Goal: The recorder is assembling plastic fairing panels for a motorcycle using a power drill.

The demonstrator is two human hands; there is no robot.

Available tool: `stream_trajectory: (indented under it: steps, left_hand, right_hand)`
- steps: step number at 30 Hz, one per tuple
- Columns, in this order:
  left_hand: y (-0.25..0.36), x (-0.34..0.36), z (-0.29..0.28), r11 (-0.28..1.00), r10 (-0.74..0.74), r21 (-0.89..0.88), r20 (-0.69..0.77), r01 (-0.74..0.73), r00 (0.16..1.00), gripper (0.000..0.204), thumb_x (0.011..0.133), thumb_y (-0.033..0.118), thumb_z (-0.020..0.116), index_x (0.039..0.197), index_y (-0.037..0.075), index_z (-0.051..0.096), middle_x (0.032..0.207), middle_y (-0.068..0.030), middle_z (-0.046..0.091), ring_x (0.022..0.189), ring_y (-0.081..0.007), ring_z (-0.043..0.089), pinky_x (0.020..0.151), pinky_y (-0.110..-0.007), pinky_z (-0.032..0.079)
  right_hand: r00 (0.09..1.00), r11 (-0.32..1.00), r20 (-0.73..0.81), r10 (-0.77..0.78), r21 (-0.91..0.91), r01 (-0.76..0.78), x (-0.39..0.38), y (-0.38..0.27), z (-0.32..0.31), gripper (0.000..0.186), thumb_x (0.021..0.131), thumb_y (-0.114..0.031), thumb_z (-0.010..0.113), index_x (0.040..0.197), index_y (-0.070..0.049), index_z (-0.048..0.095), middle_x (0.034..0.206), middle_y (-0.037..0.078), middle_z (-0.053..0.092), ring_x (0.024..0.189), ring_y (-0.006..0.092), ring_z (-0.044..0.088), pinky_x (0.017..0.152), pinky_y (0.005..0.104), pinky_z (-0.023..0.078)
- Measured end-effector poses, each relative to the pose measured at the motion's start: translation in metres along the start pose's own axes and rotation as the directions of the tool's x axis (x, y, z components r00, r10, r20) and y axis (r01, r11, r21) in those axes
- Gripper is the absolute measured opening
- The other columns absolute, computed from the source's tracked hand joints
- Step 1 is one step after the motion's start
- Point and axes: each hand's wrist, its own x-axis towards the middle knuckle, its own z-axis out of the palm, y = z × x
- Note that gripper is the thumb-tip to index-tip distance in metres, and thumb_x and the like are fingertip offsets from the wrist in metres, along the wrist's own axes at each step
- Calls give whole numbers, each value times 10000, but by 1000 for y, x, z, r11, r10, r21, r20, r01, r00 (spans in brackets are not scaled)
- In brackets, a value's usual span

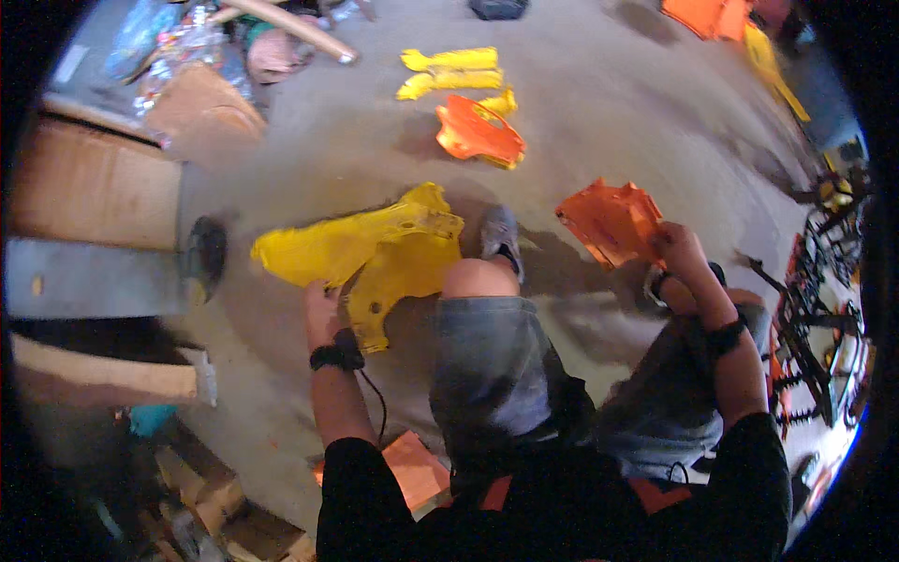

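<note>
My left hand (321, 302) is closed on the lower edge of a large yellow plastic panel (342, 245), which looks like a vehicle body panel. It has a curved cut-out and a few round holes; whether it is one piece or two overlapping ones I cannot tell. On the right, my right hand (682, 249) pinches the edge of a smaller orange plastic panel (609, 223), held up above the floor beside my leg. Farther ahead on the floor lies an orange plastic cover (465, 134) with an oval opening, and beyond it sit long yellow plastic pieces (454, 62).
Cardboard boxes (98, 187) stand along the left side, with plastic bags (187, 56) and a cardboard tube (298, 30) at the far left. To the right are dark metal frame parts (819, 309). Another orange piece (412, 465) lies by my left elbow.
</note>
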Motion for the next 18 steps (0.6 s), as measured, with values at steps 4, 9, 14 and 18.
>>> stream_trajectory:
  steps: [4,9,14,18]
  left_hand:
    - [85,54,-48,254,-442,-932,125,258,888,256,858,88,626,1084,-11,558,996,-83,631,919,-225,618,780,-343,501]
    - [227,94,-90,339,-317,-939,-171,-57,933,239,921,4,520,1157,-20,547,1035,-79,629,938,-170,612,817,-316,499]
    - [336,96,-66,579,-215,-810,-262,-94,941,215,934,9,508,1130,-36,587,1006,-75,652,881,-141,596,817,-292,476]
    - [404,79,-7,602,-193,-797,-214,-57,957,209,920,1,512,1105,-38,602,1003,-85,653,880,-158,603,797,-305,482]
  right_hand:
    - [991,1000,-132,2,-23,-5,-16,-12,-22,182,784,-171,648,857,-4,638,715,169,628,623,312,610,621,402,486]
    - [941,980,-277,-196,-80,181,-22,23,-42,235,736,-232,680,834,-23,637,733,200,622,688,401,599,617,437,490]
    - [936,995,-339,-96,-25,93,-21,29,-39,245,758,-260,651,886,-50,665,768,220,618,762,413,610,646,441,501]
    - [924,997,-381,-13,71,44,-41,14,-60,253,811,-283,628,886,-45,666,793,228,621,780,417,609,675,452,494]
